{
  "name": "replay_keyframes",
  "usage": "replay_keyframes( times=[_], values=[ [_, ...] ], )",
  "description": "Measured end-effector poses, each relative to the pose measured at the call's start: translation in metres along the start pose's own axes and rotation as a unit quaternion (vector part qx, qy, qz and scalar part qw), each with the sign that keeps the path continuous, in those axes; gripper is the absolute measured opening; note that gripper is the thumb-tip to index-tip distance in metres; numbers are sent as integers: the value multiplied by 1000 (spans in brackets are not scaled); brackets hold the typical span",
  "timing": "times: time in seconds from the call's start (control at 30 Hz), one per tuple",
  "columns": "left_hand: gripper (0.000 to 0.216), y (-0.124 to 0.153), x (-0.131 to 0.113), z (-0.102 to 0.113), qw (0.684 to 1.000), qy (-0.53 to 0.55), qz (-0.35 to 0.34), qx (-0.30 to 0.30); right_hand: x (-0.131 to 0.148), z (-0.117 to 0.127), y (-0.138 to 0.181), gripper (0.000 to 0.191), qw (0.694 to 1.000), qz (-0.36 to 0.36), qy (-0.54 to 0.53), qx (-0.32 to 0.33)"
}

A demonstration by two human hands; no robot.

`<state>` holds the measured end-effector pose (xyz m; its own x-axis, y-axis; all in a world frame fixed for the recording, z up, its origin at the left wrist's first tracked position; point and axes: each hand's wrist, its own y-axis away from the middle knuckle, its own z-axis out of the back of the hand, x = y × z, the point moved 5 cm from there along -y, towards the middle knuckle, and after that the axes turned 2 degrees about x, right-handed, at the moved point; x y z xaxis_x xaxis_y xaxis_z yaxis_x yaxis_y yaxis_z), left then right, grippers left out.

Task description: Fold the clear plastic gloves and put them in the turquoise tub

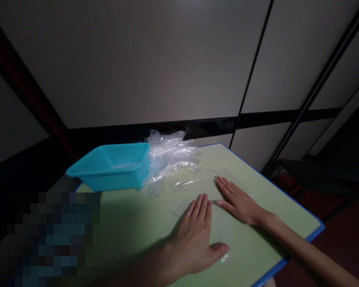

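Note:
A clear disposable plastic glove (187, 183) lies spread on the light green table, its see-through edges hard to follow. My left hand (196, 233) rests flat on it, palm down, fingers together and thumb stretched out to the right. To the right and a little farther off, my right hand (237, 201) also lies flat, fingers straight and pointing up and left. Both hands are open and grip nothing. Beyond them sits a crumpled heap of similar clear plastic gloves (172, 153), right against the turquoise basin.
The turquoise plastic basin (116, 169) stands at the table's far left. Blue edging runs round the green table (131, 227). Behind it rise pale cabinet doors (155, 63) with black strips. A pixelated patch covers the lower left. On the right, dark furniture shows dimly.

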<state>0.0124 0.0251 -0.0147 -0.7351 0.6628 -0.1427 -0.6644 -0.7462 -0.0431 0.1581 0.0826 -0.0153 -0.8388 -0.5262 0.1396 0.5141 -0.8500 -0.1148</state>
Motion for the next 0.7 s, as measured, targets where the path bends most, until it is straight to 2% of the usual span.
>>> replay_keyframes(
  times=[0.27,0.7],
  values=[
    [91,0,1,-3,1000,2,9,9,-36,-2,4,71,997,-57,42,22],
    [91,1,1,-2,1000,-1,4,6,-95,-1,17,66,984,-163,63,-18]
  ],
)
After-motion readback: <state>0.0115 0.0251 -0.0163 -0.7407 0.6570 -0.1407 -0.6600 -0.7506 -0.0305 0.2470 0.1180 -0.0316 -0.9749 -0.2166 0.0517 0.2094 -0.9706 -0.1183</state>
